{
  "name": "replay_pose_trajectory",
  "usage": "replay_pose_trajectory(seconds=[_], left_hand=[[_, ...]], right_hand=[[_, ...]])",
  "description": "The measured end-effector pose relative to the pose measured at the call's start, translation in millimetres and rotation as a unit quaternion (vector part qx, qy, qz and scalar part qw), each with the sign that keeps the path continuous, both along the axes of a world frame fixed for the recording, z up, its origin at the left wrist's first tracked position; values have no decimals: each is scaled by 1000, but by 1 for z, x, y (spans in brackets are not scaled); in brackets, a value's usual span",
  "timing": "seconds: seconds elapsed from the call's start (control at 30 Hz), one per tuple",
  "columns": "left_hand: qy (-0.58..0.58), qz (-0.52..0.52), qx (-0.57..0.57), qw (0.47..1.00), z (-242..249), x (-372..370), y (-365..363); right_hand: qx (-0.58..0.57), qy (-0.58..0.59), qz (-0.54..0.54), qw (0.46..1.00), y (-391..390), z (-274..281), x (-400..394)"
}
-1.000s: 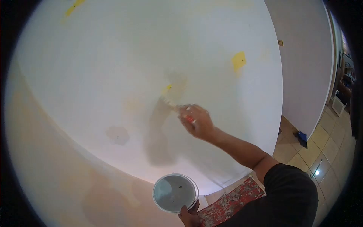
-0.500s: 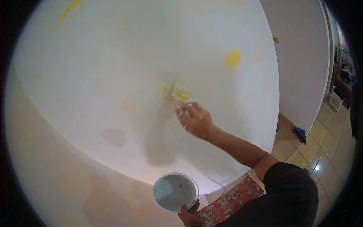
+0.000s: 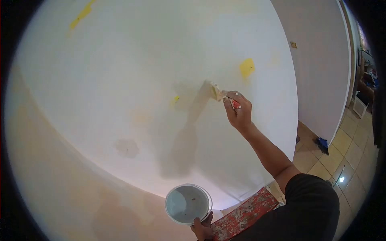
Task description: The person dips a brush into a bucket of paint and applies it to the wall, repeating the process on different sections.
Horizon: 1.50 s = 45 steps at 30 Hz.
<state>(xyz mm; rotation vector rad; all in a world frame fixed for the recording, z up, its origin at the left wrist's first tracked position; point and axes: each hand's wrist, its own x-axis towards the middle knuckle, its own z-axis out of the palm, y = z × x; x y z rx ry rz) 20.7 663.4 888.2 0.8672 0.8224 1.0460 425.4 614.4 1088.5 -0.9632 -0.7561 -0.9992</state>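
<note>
My right hand [image 3: 240, 110] is closed around a paintbrush [image 3: 216, 92], whose red, paint-flecked handle shows at the palm. White paint coats the bristles, which are right at the pale wall [image 3: 120, 72]. At the bottom, my left hand [image 3: 203, 228] grips the rim of a white bucket [image 3: 187, 205], tilted so its inside shows. A small dark speck lies in the bucket. Yellow patches mark the wall: one [image 3: 247, 68] right of the brush, a small one [image 3: 176, 99] to its left, and a streak [image 3: 81, 16] at the upper left.
A red, paint-spattered board [image 3: 247, 215] lies below my right arm. On the tiled floor [image 3: 335, 156] to the right is a blue broom head [image 3: 322, 145]. A second wall [image 3: 319, 72] stands at the right, and a white frame-like object [image 3: 360, 105] leans farther back.
My right hand has moved right and slightly up with the paintbrush, turning so the handle shows. The bucket in my left hand has barely shifted.
</note>
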Motion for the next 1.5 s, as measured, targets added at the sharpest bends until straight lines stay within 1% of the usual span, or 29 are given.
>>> replay_pose_trajectory(seconds=[0.03, 0.1, 0.17, 0.2, 0.23, 0.27, 0.3, 0.37, 0.4, 0.47, 0.5, 0.57, 0.63, 0.67, 0.7, 0.77, 0.8, 0.83, 0.9, 0.93, 0.97, 1.03, 1.1, 1.17, 1.2, 1.27, 1.3, 1.37, 1.5], left_hand=[[5, -3, 3, 1000, 0, -1, 0], [11, -10, 7, 1000, -4, -2, 6], [-32, -34, -26, 999, -14, -9, 14], [-33, -31, -26, 999, -10, -9, 10], [-42, -33, 4, 999, -3, -6, 6], [-51, -35, 33, 998, 3, -3, 1], [-52, -30, 28, 998, 8, -2, -3], [-40, -41, 30, 998, 12, 2, -5], [-42, -31, 21, 998, 12, 2, -4], [-71, -61, 45, 995, 9, 0, -1], [-65, -71, 51, 994, 13, 0, -4], [-56, -75, 53, 994, 21, 2, -9], [-60, -70, 49, 995, 24, 4, -13], [-68, -73, 54, 994, 24, 7, -13], [-72, -59, 43, 995, 25, 9, -14], [-57, -97, 59, 992, 25, 10, -16], [-60, -92, 51, 993, 23, 11, -14], [-57, -99, 57, 992, 19, 12, -13], [-60, -105, 57, 991, 14, 11, -14], [-53, -117, 56, 990, 16, 10, -14], [-44, -126, 55, 989, 18, 10, -15], [-45, -126, 55, 990, 21, 11, -18], [-42, -121, 55, 990, 19, 11, -18], [-57, -133, 51, 988, 15, 11, -15], [-58, -130, 52, 988, 12, 11, -13], [-62, -139, 40, 988, 8, 11, -10], [-63, -139, 41, 988, 7, 12, -8], [-79, -146, 34, 986, 5, 11, -8], [-52, -138, 33, 989, 8, 13, -10]], right_hand=[[2, 1, -2, 1000, -2, 0, -1], [-40, -49, -136, 989, -4, 4, -7], [-111, -104, -105, 983, 12, -5, -18], [-150, -100, -126, 976, 28, -6, -34], [-172, -137, -136, 966, 37, -2, -49], [-199, -173, -98, 960, 52, -10, -58], [-259, -197, -70, 943, 52, -9, -76], [-273, -172, 109, 940, 57, -16, -105], [-280, -175, 119, 936, 53, -19, -114], [-276, -205, 188, 920, 42, -24, -131], [-285, -211, 209, 911, 32, -25, -138], [-289, -174, 292, 895, 7, -21, -144], [-323, -162, 371, 855, -17, -11, -151], [-361, -158, 395, 830, -29, -5, -156], [-372, -161, 406, 819, -33, -2, -158], [-507, -177, 411, 737, -36, -4, -165], [-541, -164, 418, 711, -34, -8, -171], [-548, -163, 419, 705, -30, -15, -176], [-595, -258, 387, 656, -13, -33, -182], [-625, -286, 368, 626, -7, -40, -187], [-628, -290, 367, 622, 0, -52, -190], [-629, -318, 321, 633, 15, -72, -197], [-639, -314, 309, 630, 24, -82, -206], [-586, -293, 266, 708, 35, -97, -211], [-585, -295, 267, 707, 39, -103, -212], [-600, -249, 264, 713, 45, -109, -211], [-600, -250, 263, 713, 49, -114, -210], [-580, -218, 271, 737, 53, -119, -212], [-596, -180, 252, 741, 61, -118, -219]])
